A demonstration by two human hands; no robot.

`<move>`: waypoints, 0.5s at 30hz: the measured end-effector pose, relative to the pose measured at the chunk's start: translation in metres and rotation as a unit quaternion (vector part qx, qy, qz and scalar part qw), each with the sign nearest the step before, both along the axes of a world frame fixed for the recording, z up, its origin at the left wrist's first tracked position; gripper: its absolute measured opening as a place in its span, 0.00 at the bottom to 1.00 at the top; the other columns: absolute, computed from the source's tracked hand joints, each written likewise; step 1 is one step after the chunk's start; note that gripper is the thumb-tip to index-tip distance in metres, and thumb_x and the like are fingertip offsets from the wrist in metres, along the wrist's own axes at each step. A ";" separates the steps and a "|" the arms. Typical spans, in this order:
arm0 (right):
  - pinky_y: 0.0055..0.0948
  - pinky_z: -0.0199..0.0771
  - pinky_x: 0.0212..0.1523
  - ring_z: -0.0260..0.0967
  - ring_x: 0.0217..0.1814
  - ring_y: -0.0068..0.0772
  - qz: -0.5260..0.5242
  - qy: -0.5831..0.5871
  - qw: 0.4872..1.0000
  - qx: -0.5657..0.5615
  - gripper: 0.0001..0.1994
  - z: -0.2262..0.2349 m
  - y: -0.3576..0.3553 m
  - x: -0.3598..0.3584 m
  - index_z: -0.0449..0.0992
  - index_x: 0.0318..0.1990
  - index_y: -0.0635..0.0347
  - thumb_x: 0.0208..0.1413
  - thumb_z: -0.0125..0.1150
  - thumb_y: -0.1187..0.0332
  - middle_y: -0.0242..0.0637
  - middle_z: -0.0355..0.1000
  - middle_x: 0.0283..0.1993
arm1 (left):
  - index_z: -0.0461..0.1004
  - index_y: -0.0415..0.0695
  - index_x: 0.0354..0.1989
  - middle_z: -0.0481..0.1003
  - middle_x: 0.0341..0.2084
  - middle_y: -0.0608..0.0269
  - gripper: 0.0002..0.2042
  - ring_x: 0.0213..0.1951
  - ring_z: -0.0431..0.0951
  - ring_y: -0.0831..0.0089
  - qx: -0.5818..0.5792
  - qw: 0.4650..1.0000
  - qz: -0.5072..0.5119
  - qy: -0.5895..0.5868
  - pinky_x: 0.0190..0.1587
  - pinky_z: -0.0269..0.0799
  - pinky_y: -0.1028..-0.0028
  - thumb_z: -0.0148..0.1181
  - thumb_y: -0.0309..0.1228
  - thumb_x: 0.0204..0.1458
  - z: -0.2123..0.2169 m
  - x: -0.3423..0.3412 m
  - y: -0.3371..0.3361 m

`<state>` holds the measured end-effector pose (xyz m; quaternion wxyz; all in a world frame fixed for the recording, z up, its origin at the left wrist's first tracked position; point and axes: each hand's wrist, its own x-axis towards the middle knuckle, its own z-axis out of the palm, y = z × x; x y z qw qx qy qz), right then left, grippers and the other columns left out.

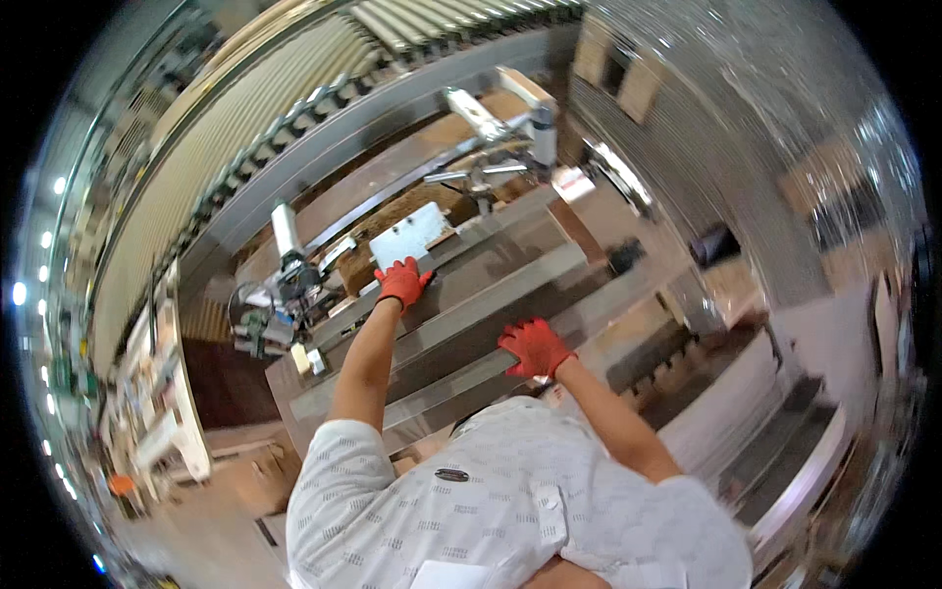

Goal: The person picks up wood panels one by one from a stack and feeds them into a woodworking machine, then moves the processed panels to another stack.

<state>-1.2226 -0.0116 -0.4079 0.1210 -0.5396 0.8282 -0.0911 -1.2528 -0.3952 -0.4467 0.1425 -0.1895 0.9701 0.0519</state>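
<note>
Nearest lay the person's patterned white shirt [510,491]. Both red-gloved hands rested on long grey metal rails [471,304] across the surface: left hand [402,283] spread flat beside a pale plate [410,234], right hand [535,347] curled, its grip unclear. Positioning seemed underway; steady pushing probably came next. No containers showed.

A factory floor or metal fabrication workshop: a long roller conveyor [294,108] runs past a workbench stacked with grey metal bars [481,304]. A pneumatic clamping fixture [500,128] stands over the bench, and overhead lights [20,293] line the high ceiling.
</note>
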 end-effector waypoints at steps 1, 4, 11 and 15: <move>0.52 0.69 0.63 0.73 0.65 0.47 0.004 -0.003 1.000 -0.009 0.36 -0.003 0.000 0.000 0.78 0.61 0.47 0.47 0.73 0.39 0.41 0.74 0.65 | 0.67 0.44 0.68 0.73 0.62 0.40 0.38 0.65 0.73 0.43 0.012 1.000 0.008 -0.016 0.68 0.48 0.25 0.51 0.65 0.64 0.007 -0.003 -0.001; 0.51 0.71 0.61 0.73 0.64 0.46 -0.006 0.016 1.000 0.000 0.34 0.002 -0.001 0.000 0.80 0.59 0.46 0.46 0.73 0.40 0.39 0.75 0.63 | 0.65 0.42 0.70 0.73 0.63 0.38 0.44 0.65 0.73 0.41 0.023 0.998 0.022 -0.059 0.70 0.48 0.28 0.51 0.70 0.61 0.017 -0.018 0.003; 0.55 0.70 0.62 0.73 0.64 0.45 0.002 0.012 1.000 0.001 0.35 0.003 -0.002 0.001 0.79 0.61 0.46 0.47 0.74 0.40 0.38 0.75 0.64 | 0.65 0.43 0.71 0.72 0.65 0.39 0.45 0.67 0.71 0.40 0.018 0.993 0.062 -0.096 0.73 0.44 0.27 0.53 0.72 0.59 0.012 -0.022 0.002; 0.54 0.70 0.62 0.74 0.62 0.46 -0.004 0.013 0.999 -0.029 0.35 -0.004 0.001 0.000 0.79 0.61 0.45 0.47 0.74 0.40 0.38 0.76 0.62 | 0.64 0.43 0.71 0.71 0.66 0.39 0.47 0.68 0.70 0.39 0.031 0.993 0.062 -0.096 0.73 0.43 0.28 0.54 0.72 0.58 0.016 -0.023 0.001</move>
